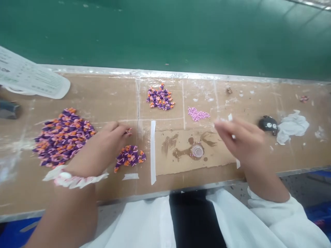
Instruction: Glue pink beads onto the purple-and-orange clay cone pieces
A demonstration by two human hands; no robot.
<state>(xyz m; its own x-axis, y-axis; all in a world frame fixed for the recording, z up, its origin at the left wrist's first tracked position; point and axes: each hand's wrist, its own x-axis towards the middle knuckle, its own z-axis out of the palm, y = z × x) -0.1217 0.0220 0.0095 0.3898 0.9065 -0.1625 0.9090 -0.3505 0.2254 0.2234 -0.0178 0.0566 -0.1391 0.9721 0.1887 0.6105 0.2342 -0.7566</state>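
My left hand (107, 143), wearing a white frilly wristband (74, 179), is closed in a pinch. At its fingertips shows a small purple-and-orange piece (128, 131), mostly hidden by the fingers. Just below those fingers lies a small heap of similar pieces (130, 155); a larger heap (60, 137) spreads to the left, partly behind my forearm. My right hand (240, 136) is raised right of the little clear cup (198, 151), its fingers pressed together and blurred. Whatever it may hold cannot be made out. Tiny pink beads (198, 114) lie in a pile to its left.
Another heap of purple-and-orange pieces (160, 97) is at the back middle. Wet brown stains surround the cup on a cardboard sheet (165, 165). On the right are a black object with cartoon eyes (267, 124) and crumpled white tissue (292, 127). A white printed plastic item (33, 75) stands back left.
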